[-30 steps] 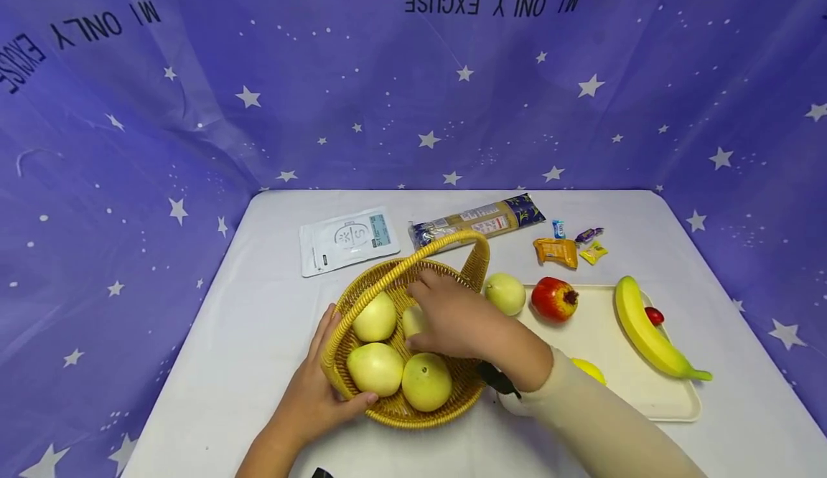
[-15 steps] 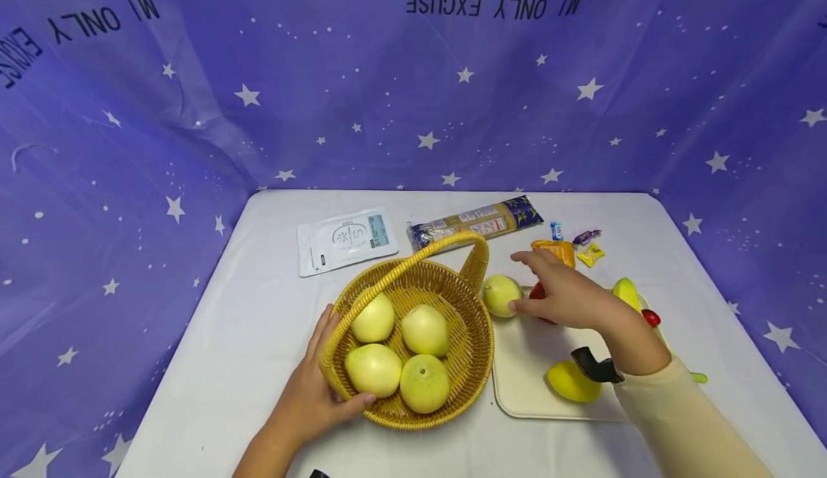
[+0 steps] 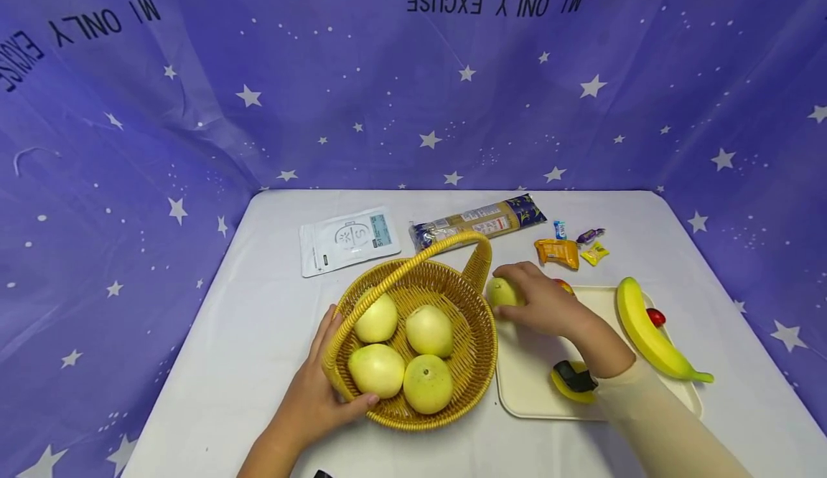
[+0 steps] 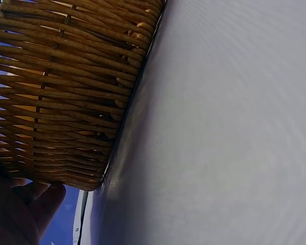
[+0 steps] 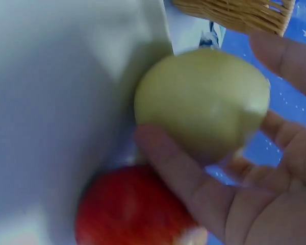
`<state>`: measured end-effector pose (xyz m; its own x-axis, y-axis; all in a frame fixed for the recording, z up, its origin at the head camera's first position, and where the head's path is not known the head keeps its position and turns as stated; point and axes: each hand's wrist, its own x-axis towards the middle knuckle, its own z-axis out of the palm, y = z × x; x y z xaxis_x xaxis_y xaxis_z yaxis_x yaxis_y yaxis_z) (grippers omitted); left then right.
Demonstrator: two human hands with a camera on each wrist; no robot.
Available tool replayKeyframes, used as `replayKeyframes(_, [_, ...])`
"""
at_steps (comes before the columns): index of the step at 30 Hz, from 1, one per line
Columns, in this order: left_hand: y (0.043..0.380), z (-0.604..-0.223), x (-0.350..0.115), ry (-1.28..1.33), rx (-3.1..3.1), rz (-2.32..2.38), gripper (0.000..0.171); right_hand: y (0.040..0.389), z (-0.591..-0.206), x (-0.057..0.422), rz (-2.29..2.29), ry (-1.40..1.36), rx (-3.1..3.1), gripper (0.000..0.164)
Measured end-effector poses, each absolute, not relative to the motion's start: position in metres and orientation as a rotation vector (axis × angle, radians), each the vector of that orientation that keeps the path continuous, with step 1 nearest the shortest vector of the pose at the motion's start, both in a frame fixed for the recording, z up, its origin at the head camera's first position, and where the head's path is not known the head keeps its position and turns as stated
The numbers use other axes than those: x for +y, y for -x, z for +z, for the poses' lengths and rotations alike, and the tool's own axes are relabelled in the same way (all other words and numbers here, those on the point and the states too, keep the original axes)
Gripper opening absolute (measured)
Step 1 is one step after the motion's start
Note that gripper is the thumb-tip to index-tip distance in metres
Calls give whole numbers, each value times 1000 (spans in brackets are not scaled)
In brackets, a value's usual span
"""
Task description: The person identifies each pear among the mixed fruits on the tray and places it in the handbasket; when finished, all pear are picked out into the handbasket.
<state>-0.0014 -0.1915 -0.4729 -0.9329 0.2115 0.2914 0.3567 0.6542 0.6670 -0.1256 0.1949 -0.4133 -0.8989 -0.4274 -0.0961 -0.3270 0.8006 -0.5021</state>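
A yellow wicker basket (image 3: 474,385) with an arched handle stands in the middle, holding several round yellow-green pears (image 3: 429,331). My left hand (image 3: 313,392) grips its left side, thumb over the rim and fingers along the outer wall; the left wrist view shows fingertips against the weave (image 4: 66,102). Right of the basket, my right hand (image 3: 539,302) holds another yellow-green pear (image 5: 201,102) at the tray's far left corner, thumb and fingers round its sides. A red pomegranate (image 5: 135,209) lies beside that pear, mostly hidden by the hand in the head view.
The cream tray (image 3: 530,392) also bears a banana (image 3: 649,334), a small red fruit (image 3: 655,317) and a yellow fruit (image 3: 568,388) partly behind the wrist strap. Behind lie a white pouch (image 3: 350,241), a noodle packet (image 3: 481,223) and several wrapped sweets (image 3: 558,252).
My right hand has left a pear in the basket, moved right over the tray, then closed round the pear at its corner. The left hand stays on the basket.
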Motion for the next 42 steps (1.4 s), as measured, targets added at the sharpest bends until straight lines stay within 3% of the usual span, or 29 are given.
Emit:
replayKeyframes(7, [1,-471,-192,469,-2684,-1130,125,128,-423,193,-734,573,2727,53])
replayKeyframes(17, [1,-471,-191,475,-2671,-1154,124,127,-418,202,-835,537,2705,54])
replayKeyframes(32, [1,-471,-191,457,-2706,-1126,125,103,-342,222,-1176,709,2526,42])
replayKeyframes(42, [2,-471,-191,448,-2716,-1120,126,82,-311,176,-1104,1156,2429,45])
